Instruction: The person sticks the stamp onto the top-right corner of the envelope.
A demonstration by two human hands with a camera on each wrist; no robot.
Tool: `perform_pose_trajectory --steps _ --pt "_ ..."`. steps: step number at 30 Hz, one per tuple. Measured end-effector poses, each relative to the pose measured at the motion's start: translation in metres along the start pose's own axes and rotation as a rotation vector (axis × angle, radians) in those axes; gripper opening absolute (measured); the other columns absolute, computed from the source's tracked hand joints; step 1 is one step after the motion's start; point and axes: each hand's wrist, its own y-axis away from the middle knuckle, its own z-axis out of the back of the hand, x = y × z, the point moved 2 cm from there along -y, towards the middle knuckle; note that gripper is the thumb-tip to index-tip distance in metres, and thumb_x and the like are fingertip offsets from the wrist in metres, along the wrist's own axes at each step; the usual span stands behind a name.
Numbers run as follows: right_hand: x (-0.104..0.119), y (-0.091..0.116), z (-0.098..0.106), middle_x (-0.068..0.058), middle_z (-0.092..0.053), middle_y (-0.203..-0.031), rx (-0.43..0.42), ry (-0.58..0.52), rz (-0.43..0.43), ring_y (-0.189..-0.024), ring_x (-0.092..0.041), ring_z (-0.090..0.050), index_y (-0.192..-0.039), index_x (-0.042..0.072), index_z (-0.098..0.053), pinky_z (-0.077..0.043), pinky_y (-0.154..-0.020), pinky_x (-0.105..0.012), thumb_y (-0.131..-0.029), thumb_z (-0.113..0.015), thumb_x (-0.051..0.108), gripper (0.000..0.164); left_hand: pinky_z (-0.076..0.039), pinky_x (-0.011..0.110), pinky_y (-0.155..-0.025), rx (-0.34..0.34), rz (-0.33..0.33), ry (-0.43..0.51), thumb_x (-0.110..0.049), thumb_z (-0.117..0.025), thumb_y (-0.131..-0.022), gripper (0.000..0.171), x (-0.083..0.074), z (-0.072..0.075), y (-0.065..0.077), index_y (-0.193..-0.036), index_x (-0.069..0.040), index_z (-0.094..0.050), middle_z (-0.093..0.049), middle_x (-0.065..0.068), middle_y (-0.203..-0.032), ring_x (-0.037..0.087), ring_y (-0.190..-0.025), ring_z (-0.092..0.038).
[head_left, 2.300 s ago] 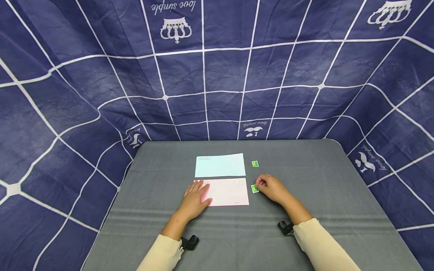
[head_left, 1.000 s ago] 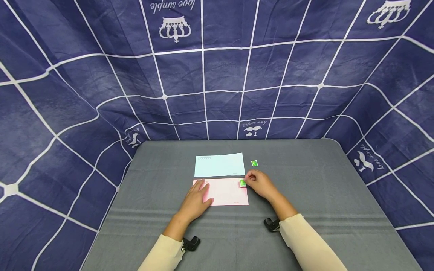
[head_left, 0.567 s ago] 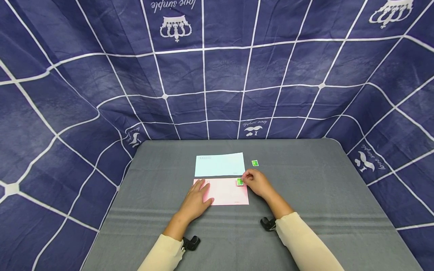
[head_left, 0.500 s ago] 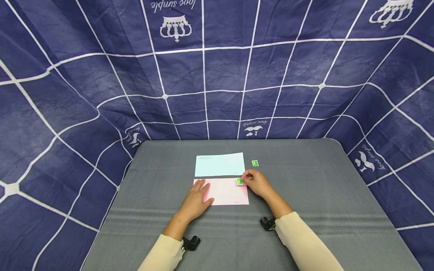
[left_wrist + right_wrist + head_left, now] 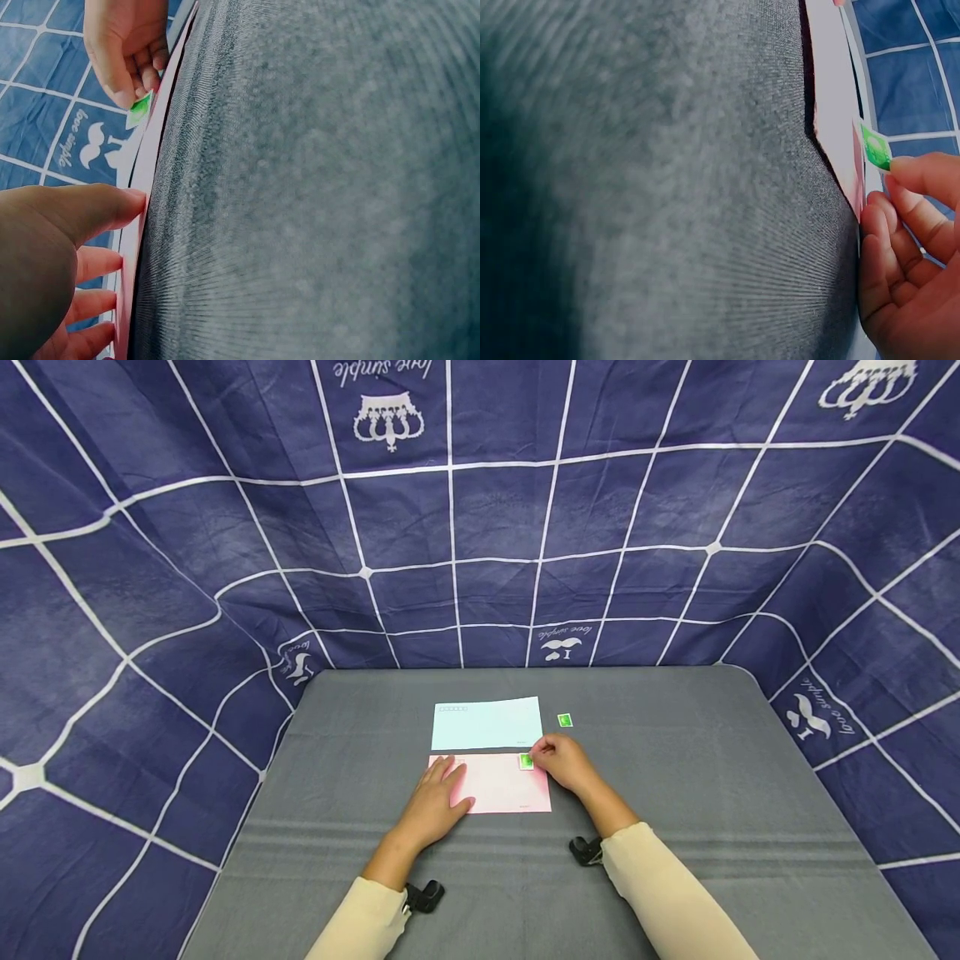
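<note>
A pink envelope [image 5: 498, 789] lies on the grey cloth, and my left hand [image 5: 432, 806] rests on its left end with fingers spread. My right hand [image 5: 562, 762] pinches a green postage stamp [image 5: 527, 762] between thumb and forefinger, over the envelope's upper right corner. In the right wrist view the stamp [image 5: 876, 147] is tilted, one edge down by the envelope, its near corner in the fingertips. The left wrist view shows thumb and fingertips of my left hand [image 5: 97, 259] touching the pink paper. Just behind lies a light blue envelope [image 5: 487, 727].
A second green stamp [image 5: 565, 720] lies on the cloth right of the blue envelope. The grey cloth [image 5: 675, 760] covers the table, and a blue curtain [image 5: 495, 510] with white lines stands around its back and sides. A black wrist camera [image 5: 426, 897] sits at my left cuff.
My right hand has picked up the nearer stamp from the cloth and carried it left over the pink envelope's upper right corner, lately edging slightly further left. My left hand has stayed nearly still.
</note>
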Motion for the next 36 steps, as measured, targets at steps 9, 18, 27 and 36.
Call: perform_pose_trajectory --steps 9,18,27,36 --pt "-0.0010 -0.0013 -0.0034 -0.001 -0.067 -0.077 -0.015 0.012 -0.033 -0.070 -0.010 -0.054 -0.089 0.008 -0.073 -0.044 -0.067 -0.026 -0.089 -0.071 0.014 0.007 -0.029 0.059 -0.121 -0.013 -0.003 0.020 -0.032 -0.071 -0.092 0.062 0.0006 -0.0014 0.0013 -0.142 0.000 -0.056 -0.047 0.025 -0.152 0.044 -0.147 -0.037" --pt "0.0009 -0.0028 -0.0064 -0.002 -0.068 -0.080 -0.031 0.034 -0.044 -0.071 -0.010 -0.055 -0.090 0.009 -0.073 -0.044 -0.067 -0.026 -0.089 -0.070 0.016 0.007 -0.028 0.059 -0.121 -0.018 0.000 0.035 -0.031 -0.072 -0.092 0.062 0.0013 -0.0023 0.0010 -0.143 0.000 -0.055 -0.046 0.024 -0.153 0.044 -0.148 -0.035" --pt "-0.0006 -0.0063 -0.0079 0.000 -0.064 -0.078 -0.016 0.057 -0.067 -0.068 -0.011 -0.054 -0.088 0.011 -0.072 -0.043 -0.066 -0.025 -0.089 -0.071 0.017 0.006 -0.028 0.059 -0.122 -0.015 -0.007 0.024 -0.030 -0.072 -0.091 0.063 0.0026 -0.0037 -0.0011 -0.143 0.000 -0.054 -0.045 0.025 -0.153 0.044 -0.149 -0.034" --pt "-0.0006 -0.0072 -0.0094 -0.001 -0.061 -0.080 -0.030 0.095 -0.070 -0.069 -0.012 -0.053 -0.086 0.011 -0.071 -0.042 -0.066 -0.026 -0.089 -0.072 0.018 0.007 -0.028 0.058 -0.122 -0.022 -0.008 0.019 -0.031 -0.072 -0.091 0.062 0.0035 -0.0056 -0.0014 -0.143 -0.001 -0.055 -0.046 0.024 -0.153 0.044 -0.149 -0.035"
